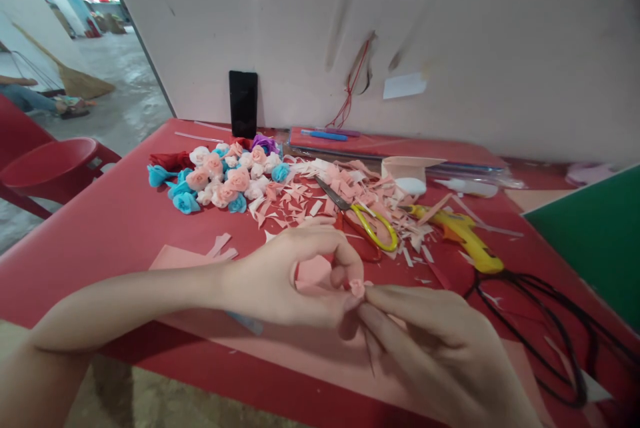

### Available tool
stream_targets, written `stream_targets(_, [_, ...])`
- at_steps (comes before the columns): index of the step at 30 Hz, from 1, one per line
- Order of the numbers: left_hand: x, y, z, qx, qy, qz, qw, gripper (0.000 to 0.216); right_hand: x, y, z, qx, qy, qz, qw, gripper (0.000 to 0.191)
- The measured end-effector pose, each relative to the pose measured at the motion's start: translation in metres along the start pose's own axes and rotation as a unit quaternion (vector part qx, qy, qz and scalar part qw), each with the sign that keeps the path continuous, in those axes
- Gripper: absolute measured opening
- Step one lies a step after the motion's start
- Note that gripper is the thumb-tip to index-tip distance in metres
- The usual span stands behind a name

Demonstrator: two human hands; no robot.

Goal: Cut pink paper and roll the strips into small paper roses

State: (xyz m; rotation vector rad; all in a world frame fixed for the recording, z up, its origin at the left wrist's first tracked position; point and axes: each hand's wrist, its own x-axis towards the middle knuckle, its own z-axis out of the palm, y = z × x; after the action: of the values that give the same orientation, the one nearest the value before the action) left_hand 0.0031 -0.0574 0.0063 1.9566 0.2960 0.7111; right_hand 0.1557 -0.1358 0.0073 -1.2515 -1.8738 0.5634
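Between the fingertips of both hands is a small pink paper flower (357, 288), its petals curled into a tight bud. My left hand (310, 275) comes in from the left and pinches it with thumb and forefinger. From the lower right, my right hand (425, 335) pinches its other side. Beneath the hands lies a pink paper sheet (320, 348) on the red table (125, 215). Just beyond them rest yellow-handled scissors (357, 211), with their blades over pink paper scraps (295, 198). Behind to the left, finished paper roses (220, 178) in pink, white, blue and purple are heaped.
A yellow glue gun (465, 235) with a looping black cord (545, 321) lies at the right. Behind it is a white glue bottle (470, 187). A phone (243, 105) leans on the wall near pens (325, 135). A green board (595, 241) borders the right; a red chair (55, 161) stands left.
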Motion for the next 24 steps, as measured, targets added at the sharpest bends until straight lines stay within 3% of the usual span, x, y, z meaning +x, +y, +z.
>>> stream_targets(3, [0.001, 0.001, 0.000, -0.034, 0.003, -0.021, 0.999, 0.012, 0.001, 0.002, 0.001, 0.039, -0.005, 0.013, 0.999, 0.028])
stream_targets(12, [0.002, 0.002, 0.002, 0.016, 0.025, -0.001, 1.000, 0.013, -0.001, 0.010, 0.001, 0.077, 0.045, -0.009, 0.996, 0.019])
stream_targets(18, [0.001, 0.003, 0.003, 0.024, 0.030, 0.033, 0.999, 0.014, -0.003, 0.009, 0.004, 0.001, 0.082, -0.055, 0.995, 0.028])
stream_targets(24, [0.000, 0.002, 0.004, 0.032, 0.035, 0.051, 0.998, 0.014, 0.001, 0.000, 0.000, -0.016, 0.056, -0.058, 0.997, 0.032])
